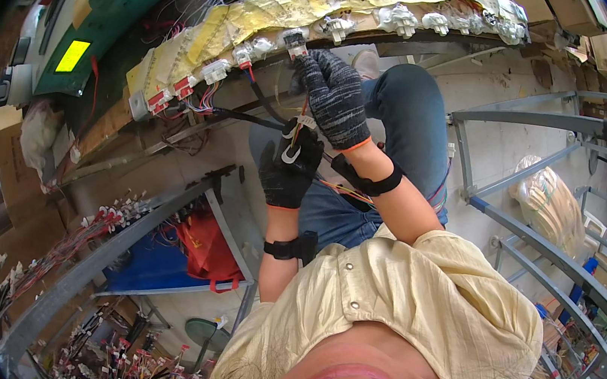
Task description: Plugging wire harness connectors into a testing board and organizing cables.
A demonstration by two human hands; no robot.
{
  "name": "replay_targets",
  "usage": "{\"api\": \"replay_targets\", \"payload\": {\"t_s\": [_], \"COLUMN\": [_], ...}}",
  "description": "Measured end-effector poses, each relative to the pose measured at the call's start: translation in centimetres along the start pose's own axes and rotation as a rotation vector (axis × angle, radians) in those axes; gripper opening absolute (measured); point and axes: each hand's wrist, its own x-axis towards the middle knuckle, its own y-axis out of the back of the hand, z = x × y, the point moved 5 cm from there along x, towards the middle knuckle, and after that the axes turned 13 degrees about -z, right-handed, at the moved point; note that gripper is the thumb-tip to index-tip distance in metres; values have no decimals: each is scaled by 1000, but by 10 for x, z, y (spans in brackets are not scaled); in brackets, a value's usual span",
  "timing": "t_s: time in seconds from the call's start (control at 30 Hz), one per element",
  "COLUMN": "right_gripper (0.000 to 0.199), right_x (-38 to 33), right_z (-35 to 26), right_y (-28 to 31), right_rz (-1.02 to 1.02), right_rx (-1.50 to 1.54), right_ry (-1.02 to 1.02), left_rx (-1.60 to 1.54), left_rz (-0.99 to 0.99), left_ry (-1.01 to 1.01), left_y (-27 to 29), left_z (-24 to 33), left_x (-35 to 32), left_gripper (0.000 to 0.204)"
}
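Your left hand [290, 167], in a black work glove, was closed around a thin bundle of coloured wires [300, 117], pinching it where a white tape band [306, 122] wrapped it. A white ring-shaped piece [290, 154] sat against the glove just below that pinch. I could not tell how tightly the fingers pressed, since the back of the glove faced the camera.

Your right hand [336, 96], in a grey speckled knit glove with an orange cuff edge, reached up past the left one. Its fingertips [302, 63] were drawn together on a small white plastic connector with a red end [296, 43], directly above your left grip. The wire bundle ran from that connector down into your left hand, with loose orange and yellow strands [341, 189] trailing out below the grip toward your right wrist.

Both wrists carried black straps [290, 248].

The connector belonged to a row of white plastic connectors [216, 70] fixed along a curved board covered in yellowed plastic sheeting [264, 14], stretching left and right of your right hand. Black cables [248, 117] crossed just left of your left grip. Well below both hands stood a grey metal rack [123, 239] with a red bag [207, 250] and more wire harnesses [98, 223]
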Motion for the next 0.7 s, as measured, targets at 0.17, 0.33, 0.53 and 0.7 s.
{"api": "replay_targets", "payload": {"t_s": [0.17, 0.33, 0.53, 0.7], "right_gripper": [23, 23, 31, 24], "right_x": [2, 0, 2, 8], "right_z": [0, -10, -11, 2], "right_y": [4, 4, 5, 39], "right_rz": [1, 34, 34, -167], "right_rx": [95, -76, -67, -416], "right_ry": [-23, 28, -82, 88], "left_rx": [142, 2045, 1791, 508], "left_rz": [25, 218, 156, 62], "left_ry": [-77, -142, -185, -70], "left_y": [9, 15, 30, 32], "left_z": [6, 30, 32, 16], "left_x": [-7, -24, -29, -22], "left_gripper": [61, 56, 53, 54]}}
